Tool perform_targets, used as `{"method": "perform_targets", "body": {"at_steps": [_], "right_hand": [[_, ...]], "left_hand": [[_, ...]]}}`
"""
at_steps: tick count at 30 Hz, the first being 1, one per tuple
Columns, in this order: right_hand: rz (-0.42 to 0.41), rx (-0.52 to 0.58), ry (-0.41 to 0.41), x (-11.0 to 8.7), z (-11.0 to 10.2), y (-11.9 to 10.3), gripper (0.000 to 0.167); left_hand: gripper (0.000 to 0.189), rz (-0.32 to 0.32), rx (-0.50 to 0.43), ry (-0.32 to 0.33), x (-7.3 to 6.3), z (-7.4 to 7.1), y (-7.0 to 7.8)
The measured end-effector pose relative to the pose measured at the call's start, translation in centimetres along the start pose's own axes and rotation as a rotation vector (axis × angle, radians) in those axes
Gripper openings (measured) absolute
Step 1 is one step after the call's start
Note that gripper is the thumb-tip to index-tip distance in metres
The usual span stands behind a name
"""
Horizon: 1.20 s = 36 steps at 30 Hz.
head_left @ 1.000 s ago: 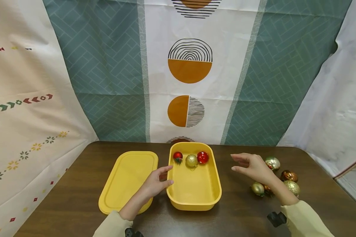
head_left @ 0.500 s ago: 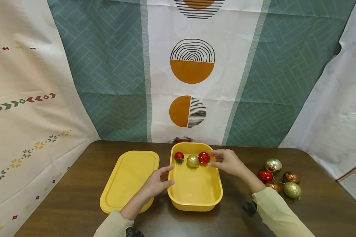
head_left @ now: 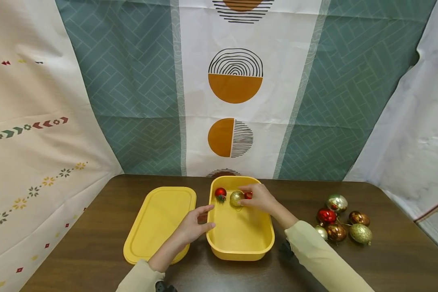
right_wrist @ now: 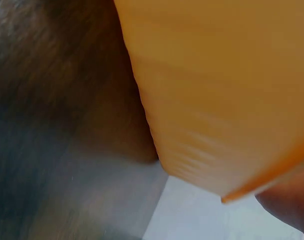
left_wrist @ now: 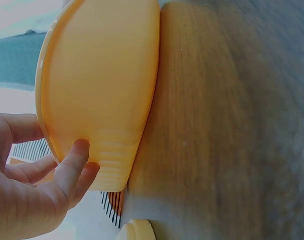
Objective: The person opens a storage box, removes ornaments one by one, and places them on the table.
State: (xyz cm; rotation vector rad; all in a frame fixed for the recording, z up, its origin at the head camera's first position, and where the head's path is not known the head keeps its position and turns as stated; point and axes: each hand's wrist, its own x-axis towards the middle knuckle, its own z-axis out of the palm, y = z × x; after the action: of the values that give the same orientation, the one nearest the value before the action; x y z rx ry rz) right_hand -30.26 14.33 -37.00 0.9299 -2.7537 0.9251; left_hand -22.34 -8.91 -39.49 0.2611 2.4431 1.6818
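Observation:
My left hand (head_left: 194, 224) is at the left rim of the yellow box (head_left: 241, 235). In the left wrist view its fingers (left_wrist: 74, 162) lie against the outer wall, with the thumb over the rim. My right hand (head_left: 260, 199) reaches over the right side into the box. Its thumb and fingertips sit around the near-right side of a gold glitter ball ornament (head_left: 235, 198). Between them shows part of a red ball ornament (head_left: 248, 195), the rest hidden by the hand. A smaller red ball ornament (head_left: 220, 192) with green trim lies left of the gold one.
The yellow lid (head_left: 160, 221) lies flat left of the box. Several ornaments are clustered at the right: a silvery-gold ball (head_left: 337, 202), a red ball (head_left: 326, 216), copper ones (head_left: 337, 232), a gold glitter one (head_left: 360, 234) and a small pale-gold one (head_left: 321, 232). A curtain (head_left: 131, 101) hangs behind the table.
My right hand has moved left from near the ornament cluster, past the box's right rim, to the gold glitter ball. My left hand stays at the left rim.

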Motion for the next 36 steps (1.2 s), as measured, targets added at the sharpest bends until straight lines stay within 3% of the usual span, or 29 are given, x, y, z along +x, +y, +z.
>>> {"method": "perform_targets", "body": {"at_steps": [6,26,32,36], "right_hand": [[-0.024,-0.006,-0.003,0.7,0.9,0.0,0.03],[-0.032,-0.306,0.12,1.4,2.7,0.1,0.027],[0.004,-0.302,0.127,1.5,2.9,0.0,0.025],[0.01,-0.244,0.137,1.3,2.6,-0.1,0.027]], "left_hand": [[0.052,0.003,-0.004,-0.003,0.1,0.0,0.1],[0.052,0.005,-0.009,0.0,0.1,0.0,0.0],[0.052,0.019,-0.014,-0.002,0.1,-0.1,-0.2],[0.051,0.026,-0.007,-0.005,0.1,-0.1,-0.2]]}}
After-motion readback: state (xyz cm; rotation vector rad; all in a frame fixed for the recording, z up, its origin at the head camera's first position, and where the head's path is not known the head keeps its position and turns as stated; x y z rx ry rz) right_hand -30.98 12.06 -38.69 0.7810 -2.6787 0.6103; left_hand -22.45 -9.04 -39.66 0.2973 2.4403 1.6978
